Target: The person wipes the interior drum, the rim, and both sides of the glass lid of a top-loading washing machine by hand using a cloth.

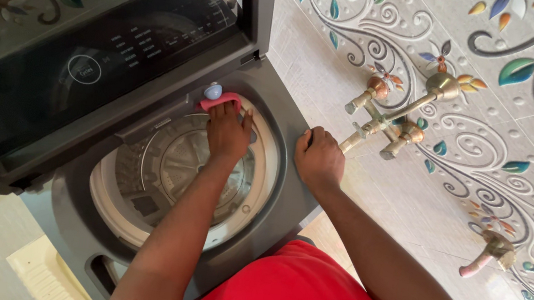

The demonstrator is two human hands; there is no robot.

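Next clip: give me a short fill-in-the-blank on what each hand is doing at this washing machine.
1. The left hand presses a ____ cloth against the rim of the drum opening.
2. The right hand rests flat on the machine's ____ top panel.
3. The washing machine's lid stands ____.
4. On the tiled wall beside the machine sit brass-coloured ____.

Missing words: pink; grey; open; taps

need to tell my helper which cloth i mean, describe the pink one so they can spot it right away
Find the grey top-loading washing machine with its lid up. At the far rim of its round drum opening, the left hand presses on a small pink cloth. It is the only pink thing on the grey top, just below a small pale blue knob.
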